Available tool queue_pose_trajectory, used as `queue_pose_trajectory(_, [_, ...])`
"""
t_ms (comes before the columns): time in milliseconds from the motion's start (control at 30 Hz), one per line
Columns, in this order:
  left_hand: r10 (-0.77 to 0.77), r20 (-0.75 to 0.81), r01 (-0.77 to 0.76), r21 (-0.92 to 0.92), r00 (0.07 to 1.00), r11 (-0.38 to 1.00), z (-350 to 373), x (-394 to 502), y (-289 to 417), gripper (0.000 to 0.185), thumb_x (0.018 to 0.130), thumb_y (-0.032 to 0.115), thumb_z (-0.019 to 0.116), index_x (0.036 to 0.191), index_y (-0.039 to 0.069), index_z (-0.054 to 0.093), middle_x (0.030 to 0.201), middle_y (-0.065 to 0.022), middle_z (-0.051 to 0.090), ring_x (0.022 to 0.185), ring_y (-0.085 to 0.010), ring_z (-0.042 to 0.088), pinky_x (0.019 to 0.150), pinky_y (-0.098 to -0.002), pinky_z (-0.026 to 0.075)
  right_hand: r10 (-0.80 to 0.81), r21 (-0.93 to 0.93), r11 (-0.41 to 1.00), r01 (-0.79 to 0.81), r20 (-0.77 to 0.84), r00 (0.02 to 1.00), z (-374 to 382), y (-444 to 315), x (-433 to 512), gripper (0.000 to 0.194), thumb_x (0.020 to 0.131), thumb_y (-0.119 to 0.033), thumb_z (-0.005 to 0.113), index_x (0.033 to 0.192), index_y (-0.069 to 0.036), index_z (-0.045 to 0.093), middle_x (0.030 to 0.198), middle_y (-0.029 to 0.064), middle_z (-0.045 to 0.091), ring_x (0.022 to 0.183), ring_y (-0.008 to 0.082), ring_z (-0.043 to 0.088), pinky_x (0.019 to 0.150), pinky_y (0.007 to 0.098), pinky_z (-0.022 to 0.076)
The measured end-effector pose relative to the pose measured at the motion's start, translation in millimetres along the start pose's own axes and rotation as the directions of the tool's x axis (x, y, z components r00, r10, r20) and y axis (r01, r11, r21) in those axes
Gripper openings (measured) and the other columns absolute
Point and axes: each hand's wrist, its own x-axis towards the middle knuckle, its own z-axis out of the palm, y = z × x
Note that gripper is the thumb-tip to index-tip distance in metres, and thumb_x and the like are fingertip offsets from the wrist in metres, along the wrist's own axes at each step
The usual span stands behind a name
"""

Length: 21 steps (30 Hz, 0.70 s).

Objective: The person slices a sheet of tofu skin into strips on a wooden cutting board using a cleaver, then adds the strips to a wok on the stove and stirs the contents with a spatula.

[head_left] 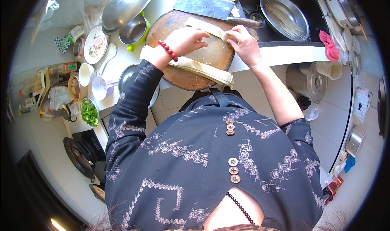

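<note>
My right hand pinches the right end of a pale flat strip, which looks like tofu sheet, between thumb and fingers. The strip lies across the upper part of a round wooden chopping board. Beside it, above the board, my left hand has thumb and fingers apart with nothing visible between them. A stack of similar pale folded sheets rests along the board's near edge, partly hidden under my left wrist. A cleaver lies flat at the board's far edge, its wooden handle pointing right.
At the right, a metal basin holding thin noodles sits in the dark sink area. A green-sided pot, a large metal lid or wok, a floral plate and a bowl of chopped greens stand left of the board.
</note>
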Motion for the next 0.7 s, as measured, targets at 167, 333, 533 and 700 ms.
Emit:
queue_pose_trajectory(167, [0.124, -0.173, -0.117, 0.053, 0.977, 0.992, 25.9, 23.3, 5.8, 0.035, 0.08, 0.011, 0.072, 0.114, 0.008, 0.064, 0.113, -0.0116, 0.061, 0.097, -0.0305, 0.062, 0.085, -0.0363, 0.051, -0.147, -0.015, 0.989, 0.146, -0.056, 0.988, -1.7, -3.9, -0.1, 0.018, 0.083, -0.012, 0.069, 0.101, -0.014, 0.07, 0.1, 0.0036, 0.062, 0.083, 0.0222, 0.066, 0.074, 0.0314, 0.0539])
queue_pose_trajectory(333, [0.169, -0.198, -0.127, 0.209, 0.966, 0.97, 38.5, 38.3, 4.7, 0.032, 0.074, 0.009, 0.075, 0.105, 0.01, 0.067, 0.11, -0.0084, 0.062, 0.104, -0.0264, 0.058, 0.092, -0.0366, 0.047, -0.138, 0.006, 0.99, 0.138, -0.033, 0.99, 0.0, -2.9, 1.3, 0.015, 0.084, -0.013, 0.069, 0.099, -0.014, 0.069, 0.096, 0.0025, 0.063, 0.083, 0.0222, 0.066, 0.071, 0.0304, 0.0532])
queue_pose_trajectory(533, [0.146, -0.231, -0.077, 0.282, 0.962, 0.956, 38.5, 39.0, 1.0, 0.019, 0.073, 0.013, 0.076, 0.09, 0.011, 0.07, 0.1, -0.0043, 0.063, 0.099, -0.0246, 0.058, 0.085, -0.0352, 0.048, -0.101, 0.039, 0.994, 0.103, -0.04, 0.994, -1.7, 2.8, -0.7, 0.012, 0.084, -0.013, 0.069, 0.095, -0.011, 0.066, 0.093, 0.0031, 0.064, 0.08, 0.0235, 0.066, 0.07, 0.0319, 0.0529])
queue_pose_trajectory(700, [0.153, -0.263, -0.062, 0.323, 0.953, 0.945, 38.9, 39.4, -0.1, 0.012, 0.073, 0.015, 0.076, 0.082, 0.012, 0.071, 0.094, -0.0026, 0.063, 0.094, -0.0231, 0.059, 0.081, -0.0366, 0.048, -0.076, 0.025, 0.997, 0.076, -0.007, 0.997, -2.1, 4.2, -1.4, 0.012, 0.084, -0.014, 0.069, 0.095, -0.011, 0.065, 0.092, 0.0039, 0.064, 0.081, 0.0246, 0.066, 0.07, 0.0327, 0.053])
